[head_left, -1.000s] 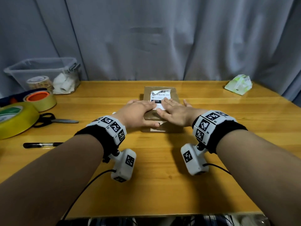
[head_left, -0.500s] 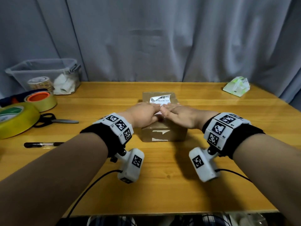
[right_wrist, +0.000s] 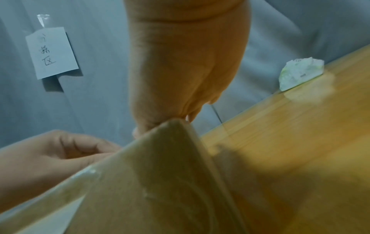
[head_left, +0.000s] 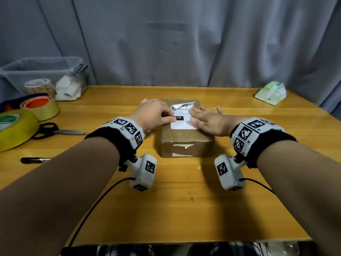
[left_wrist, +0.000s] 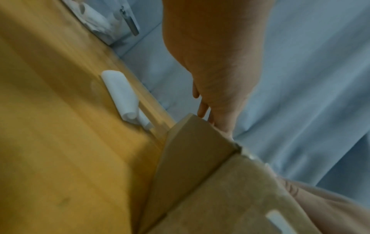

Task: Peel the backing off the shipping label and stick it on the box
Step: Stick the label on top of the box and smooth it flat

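Observation:
A brown cardboard box (head_left: 186,145) stands mid-table. The white shipping label (head_left: 182,123) lies on its top, and the label's far edge (head_left: 184,104) curls upward. My left hand (head_left: 156,115) rests on the label's left side, bent fingertips and thumb pressing there. Over the label's right side lies my right hand (head_left: 206,119), flat with straight fingers. In the left wrist view a rolled white strip of paper (left_wrist: 122,96) lies on the table beyond the box (left_wrist: 200,158). The right wrist view shows the box corner (right_wrist: 160,166) under my right palm (right_wrist: 180,71).
Left of the box lie scissors (head_left: 59,131), a black pen (head_left: 35,160), yellow tape rolls (head_left: 16,130) and a clear bin (head_left: 44,76). At the back right sits a tissue pack (head_left: 271,92). A grey curtain (head_left: 184,43) hangs behind the table.
Both hands slid from the label's near part toward the box's far side and apart. More of the label's middle and near edge now shows.

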Demonstrator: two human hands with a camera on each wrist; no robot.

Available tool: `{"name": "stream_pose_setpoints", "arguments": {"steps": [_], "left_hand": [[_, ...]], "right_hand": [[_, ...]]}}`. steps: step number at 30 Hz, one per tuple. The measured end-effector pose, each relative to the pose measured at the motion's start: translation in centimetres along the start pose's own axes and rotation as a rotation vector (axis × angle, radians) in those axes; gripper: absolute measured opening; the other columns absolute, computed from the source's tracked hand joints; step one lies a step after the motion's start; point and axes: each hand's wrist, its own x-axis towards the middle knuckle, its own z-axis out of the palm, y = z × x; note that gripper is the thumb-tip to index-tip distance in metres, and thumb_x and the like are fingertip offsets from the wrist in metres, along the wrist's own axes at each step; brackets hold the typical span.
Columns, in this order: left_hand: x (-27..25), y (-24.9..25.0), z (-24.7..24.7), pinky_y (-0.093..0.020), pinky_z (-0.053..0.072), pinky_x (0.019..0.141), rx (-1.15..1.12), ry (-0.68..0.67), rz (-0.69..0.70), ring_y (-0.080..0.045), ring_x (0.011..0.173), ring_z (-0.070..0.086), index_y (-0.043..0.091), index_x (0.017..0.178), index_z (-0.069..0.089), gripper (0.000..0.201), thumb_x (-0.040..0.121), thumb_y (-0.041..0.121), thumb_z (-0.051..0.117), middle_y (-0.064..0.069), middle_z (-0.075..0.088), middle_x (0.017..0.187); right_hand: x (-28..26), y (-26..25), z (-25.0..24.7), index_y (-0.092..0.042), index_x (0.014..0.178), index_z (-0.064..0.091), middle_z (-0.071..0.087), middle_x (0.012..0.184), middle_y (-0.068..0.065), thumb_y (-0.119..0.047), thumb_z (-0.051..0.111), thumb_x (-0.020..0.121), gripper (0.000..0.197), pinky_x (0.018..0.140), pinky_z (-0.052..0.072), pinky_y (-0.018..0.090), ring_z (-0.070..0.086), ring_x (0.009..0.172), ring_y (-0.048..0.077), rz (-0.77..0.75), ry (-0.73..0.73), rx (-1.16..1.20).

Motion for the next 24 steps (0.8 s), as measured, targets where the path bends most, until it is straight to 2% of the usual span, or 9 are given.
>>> {"name": "stream_pose_setpoints", "arguments": {"steps": [2,4,6,7,11,16,20,24], "left_hand": [[0.0,0.0,-0.4,-0.037,0.026,0.097,0.117,-0.012,0.019,-0.017,0.113,0.051,0.03,0.108,0.068,0.034,0.086,0.051,0.052,0.009,0.067,0.115],[0.1,0.3,-0.3,-0.037,0.025,0.097,0.198,-0.023,0.048,-0.016,0.117,0.049,0.031,0.114,0.065,0.038,0.087,0.053,0.048,0.009,0.067,0.118],[-0.1,0.3,-0.1,-0.037,0.024,0.098,0.203,-0.037,0.035,-0.016,0.122,0.046,0.034,0.122,0.06,0.043,0.087,0.056,0.045,0.009,0.064,0.125],[-0.1,0.1,-0.1,-0.037,0.024,0.099,0.187,-0.048,0.007,-0.016,0.124,0.044,0.035,0.126,0.056,0.047,0.087,0.058,0.044,0.009,0.061,0.129],[-0.2,-0.4,-0.1,-0.038,0.022,0.102,0.152,-0.061,-0.044,-0.015,0.13,0.039,0.036,0.131,0.051,0.053,0.084,0.061,0.044,0.012,0.055,0.137],[0.4,-0.8,0.0,-0.038,0.022,0.101,0.09,-0.093,-0.069,-0.017,0.127,0.033,0.032,0.132,0.049,0.055,0.084,0.058,0.049,0.011,0.047,0.14],[1.1,-1.1,-0.4,-0.037,0.022,0.102,0.032,-0.184,-0.125,-0.02,0.127,0.029,0.034,0.139,0.037,0.069,0.079,0.064,0.052,0.006,0.036,0.14],[1.8,-1.5,-0.5,-0.043,0.014,0.112,0.012,-0.3,-0.165,-0.023,0.142,0.014,0.037,0.146,0.019,0.082,0.077,0.069,0.048,0.006,0.017,0.155]], "right_hand": [[-0.1,-0.4,-0.5,-0.024,0.15,0.018,0.011,0.161,-0.006,-0.047,0.018,0.099,0.056,0.118,-0.01,0.046,0.004,0.149,0.013,-0.036,0.049,-0.037],[-0.5,-1.7,-0.6,-0.024,0.149,0.023,0.018,0.16,-0.005,-0.046,0.025,0.099,0.055,0.12,-0.002,0.035,0.01,0.148,0.013,-0.143,0.071,0.002],[-0.9,-3.0,-0.2,-0.021,0.151,0.017,0.011,0.161,-0.003,-0.045,0.027,0.099,0.058,0.117,0.001,0.024,0.008,0.148,0.013,-0.2,0.013,0.097],[-0.9,-3.3,0.0,-0.019,0.152,0.012,0.005,0.161,-0.002,-0.045,0.024,0.1,0.059,0.116,-0.001,0.023,0.003,0.149,0.012,-0.209,-0.019,0.107],[0.8,-3.1,0.3,-0.02,0.151,-0.002,-0.007,0.161,0.0,-0.051,0.008,0.098,0.062,0.119,-0.007,0.035,-0.007,0.148,0.012,-0.175,-0.056,0.017],[2.5,-3.0,0.1,-0.028,0.15,-0.005,-0.012,0.161,-0.006,-0.055,0.006,0.096,0.062,0.12,-0.011,0.043,-0.01,0.148,0.012,-0.132,-0.079,-0.009],[4.0,-3.3,-0.6,-0.031,0.15,-0.007,-0.015,0.16,-0.008,-0.057,0.004,0.095,0.062,0.119,-0.012,0.046,-0.012,0.148,0.013,-0.071,-0.096,-0.015],[5.2,-3.3,-0.8,-0.029,0.15,-0.007,-0.014,0.16,-0.007,-0.055,0.003,0.095,0.061,0.118,-0.013,0.047,-0.012,0.148,0.013,-0.045,-0.073,-0.009]]}}
